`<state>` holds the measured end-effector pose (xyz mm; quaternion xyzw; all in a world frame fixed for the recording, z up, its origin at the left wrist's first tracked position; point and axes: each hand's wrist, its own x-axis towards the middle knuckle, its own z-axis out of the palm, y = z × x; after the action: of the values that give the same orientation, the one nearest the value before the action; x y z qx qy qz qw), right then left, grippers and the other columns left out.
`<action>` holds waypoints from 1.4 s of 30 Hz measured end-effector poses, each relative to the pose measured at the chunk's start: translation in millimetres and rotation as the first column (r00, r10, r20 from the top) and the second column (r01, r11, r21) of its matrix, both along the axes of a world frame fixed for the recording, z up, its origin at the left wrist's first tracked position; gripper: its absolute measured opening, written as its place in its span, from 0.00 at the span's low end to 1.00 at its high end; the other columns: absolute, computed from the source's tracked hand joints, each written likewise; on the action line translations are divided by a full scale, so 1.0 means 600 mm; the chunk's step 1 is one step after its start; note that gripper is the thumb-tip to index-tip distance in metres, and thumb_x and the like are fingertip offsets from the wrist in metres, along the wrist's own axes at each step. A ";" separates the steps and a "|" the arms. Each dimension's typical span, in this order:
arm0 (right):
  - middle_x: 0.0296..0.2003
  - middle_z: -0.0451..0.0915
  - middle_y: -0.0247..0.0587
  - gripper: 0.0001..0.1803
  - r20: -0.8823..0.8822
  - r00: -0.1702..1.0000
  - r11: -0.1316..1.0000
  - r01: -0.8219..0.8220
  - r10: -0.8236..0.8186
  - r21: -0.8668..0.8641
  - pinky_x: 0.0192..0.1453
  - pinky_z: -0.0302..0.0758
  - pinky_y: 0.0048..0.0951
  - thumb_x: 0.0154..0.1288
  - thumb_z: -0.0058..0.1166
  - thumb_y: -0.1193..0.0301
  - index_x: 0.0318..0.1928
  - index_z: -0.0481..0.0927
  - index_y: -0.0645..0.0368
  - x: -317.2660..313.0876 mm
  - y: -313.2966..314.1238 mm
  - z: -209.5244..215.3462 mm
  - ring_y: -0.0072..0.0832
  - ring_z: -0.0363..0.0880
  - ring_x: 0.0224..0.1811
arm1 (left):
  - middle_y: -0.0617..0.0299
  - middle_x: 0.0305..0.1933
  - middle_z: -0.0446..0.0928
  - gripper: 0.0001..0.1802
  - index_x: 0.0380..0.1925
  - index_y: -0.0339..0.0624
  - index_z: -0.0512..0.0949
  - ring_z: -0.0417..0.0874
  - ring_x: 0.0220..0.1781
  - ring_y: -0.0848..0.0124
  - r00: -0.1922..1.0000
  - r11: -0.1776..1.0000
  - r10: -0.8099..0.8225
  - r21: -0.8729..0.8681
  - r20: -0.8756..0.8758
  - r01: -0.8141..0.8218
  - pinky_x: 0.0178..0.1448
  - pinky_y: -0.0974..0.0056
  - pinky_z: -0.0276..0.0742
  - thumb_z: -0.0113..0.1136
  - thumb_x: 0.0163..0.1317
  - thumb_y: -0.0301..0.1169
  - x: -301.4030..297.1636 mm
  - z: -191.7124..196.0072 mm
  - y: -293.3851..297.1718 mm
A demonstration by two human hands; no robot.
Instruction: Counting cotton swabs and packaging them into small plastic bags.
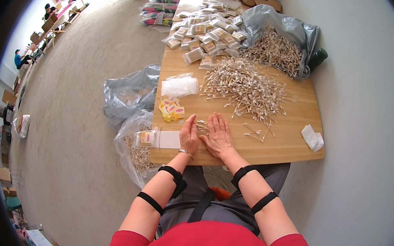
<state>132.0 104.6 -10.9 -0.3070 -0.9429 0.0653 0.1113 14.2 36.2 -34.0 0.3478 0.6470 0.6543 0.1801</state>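
Observation:
My left hand (189,134) and my right hand (218,135) lie near the front edge of a wooden table (275,144), palms down and fingers together. Between them sits a small bunch of cotton swabs (202,126), pressed from both sides by the hands. A big loose heap of cotton swabs (244,86) spreads just beyond my hands. A filled clear packet of swabs (146,138) and a white card (169,139) rest at the table's left front corner. Small yellow labels (172,109) lie left of my left hand.
A stack of empty clear bags (179,85) lies at the left edge. Several packed swab packets (207,36) pile up farther back, beside a grey plastic bag of swabs (278,46). Grey sacks (129,98) stand on the floor at left. White tissue (312,137) sits at right.

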 end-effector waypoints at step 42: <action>0.53 0.74 0.42 0.28 -0.444 0.867 0.945 0.088 -0.228 -0.314 0.71 0.45 0.48 0.53 0.44 0.77 0.59 0.66 0.59 -0.017 -0.007 -0.011 0.39 0.63 0.62 | 0.50 0.55 0.75 0.19 0.55 0.35 0.71 0.74 0.58 0.63 0.983 0.999 0.033 -0.015 -0.181 -0.036 0.63 0.64 0.66 0.42 0.69 0.31 0.003 0.014 -0.003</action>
<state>121.7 100.5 -17.6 -0.3712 -0.8389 0.2631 0.2986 15.8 34.3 -25.5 0.3928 0.6725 0.6171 0.1122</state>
